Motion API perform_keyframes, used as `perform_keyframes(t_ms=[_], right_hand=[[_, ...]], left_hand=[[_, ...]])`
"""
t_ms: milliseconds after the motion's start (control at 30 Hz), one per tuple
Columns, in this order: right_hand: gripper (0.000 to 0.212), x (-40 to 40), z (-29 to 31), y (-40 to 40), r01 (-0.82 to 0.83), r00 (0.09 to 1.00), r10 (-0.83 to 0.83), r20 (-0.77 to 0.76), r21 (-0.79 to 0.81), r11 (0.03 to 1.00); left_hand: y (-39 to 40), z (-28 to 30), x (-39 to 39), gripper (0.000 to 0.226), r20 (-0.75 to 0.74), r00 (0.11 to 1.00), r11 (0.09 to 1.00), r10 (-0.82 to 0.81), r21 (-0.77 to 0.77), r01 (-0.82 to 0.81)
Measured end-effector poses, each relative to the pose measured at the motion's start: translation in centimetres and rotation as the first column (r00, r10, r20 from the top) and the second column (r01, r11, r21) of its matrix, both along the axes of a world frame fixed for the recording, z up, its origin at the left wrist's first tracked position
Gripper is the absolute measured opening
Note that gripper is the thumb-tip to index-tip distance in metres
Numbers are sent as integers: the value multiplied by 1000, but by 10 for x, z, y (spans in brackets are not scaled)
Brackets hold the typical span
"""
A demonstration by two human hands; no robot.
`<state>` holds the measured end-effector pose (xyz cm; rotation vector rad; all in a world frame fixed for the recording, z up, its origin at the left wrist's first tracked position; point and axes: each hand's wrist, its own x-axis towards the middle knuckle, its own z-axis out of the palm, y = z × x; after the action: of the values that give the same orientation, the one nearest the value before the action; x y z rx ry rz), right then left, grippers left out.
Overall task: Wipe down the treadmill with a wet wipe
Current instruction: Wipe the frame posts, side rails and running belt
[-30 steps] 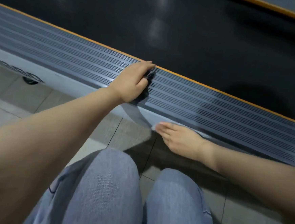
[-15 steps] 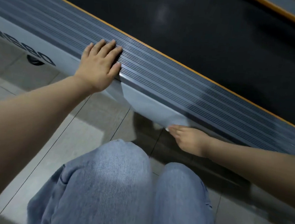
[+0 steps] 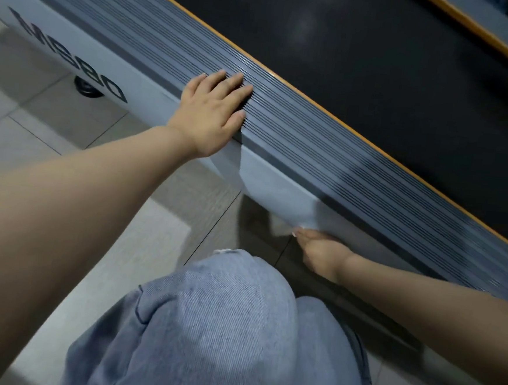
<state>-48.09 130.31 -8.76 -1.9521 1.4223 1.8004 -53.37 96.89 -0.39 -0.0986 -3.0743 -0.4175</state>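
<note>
Pale wet wipe (image 3: pixel 277 191) spread flat on the treadmill's light side panel, just below the ribbed side rail (image 3: pixel 325 155), upper edge tucked at the rail's lip. Left hand (image 3: pixel 213 113) laid on top of the rail, fingers straight and together, palm pressing down at the wipe's upper end. Right hand (image 3: pixel 321 253) below the rail at the wipe's lower corner, thumb touching it; fingers turned under and out of sight, so cannot tell whether pinching the sheet or only pushing it.

Judged as mid-wipe along the side face, rail top possibly covered by the same pass. Next move likely: keep the sheet taut and slide both hands along the rail together, with even pressure so that the wipe does not bunch or slip off the lip.

Beyond the rail, an orange trim strip (image 3: pixel 314 106), then the black running belt (image 3: pixel 363 64). Below the rail, dark lettering (image 3: pixel 74 59), a round black foot (image 3: pixel 86 88), grey floor tiles (image 3: pixel 54 128) and knees in blue jeans (image 3: pixel 221 326).
</note>
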Motion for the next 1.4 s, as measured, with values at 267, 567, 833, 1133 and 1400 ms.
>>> perform_keyframes(t_ms=[267, 567, 833, 1133, 1400], right_hand=[[43, -30, 33, -90, 122, 992, -92, 85, -474, 872], [43, -20, 96, 9, 328, 922, -205, 327, -384, 863], [47, -33, 54, -87, 240, 958, -125, 259, -478, 845], [40, -12, 18, -83, 13, 996, -24, 80, 134, 991], [51, -38, -1, -177, 10, 998, 4, 56, -248, 969]], left_hand=[[-2, -1, 1, 63, -12, 1000, 1000, -16, 7, 17], [-2, -2, 1, 58, -27, 1000, 1000, -3, 15, 4], [-6, -2, -1, 56, -27, 1000, 1000, -14, 24, 15], [-35, 5, -10, 48, -149, 977, 949, -154, 254, 188], [-129, -11, -29, 61, -153, 984, 994, 86, -52, -95]])
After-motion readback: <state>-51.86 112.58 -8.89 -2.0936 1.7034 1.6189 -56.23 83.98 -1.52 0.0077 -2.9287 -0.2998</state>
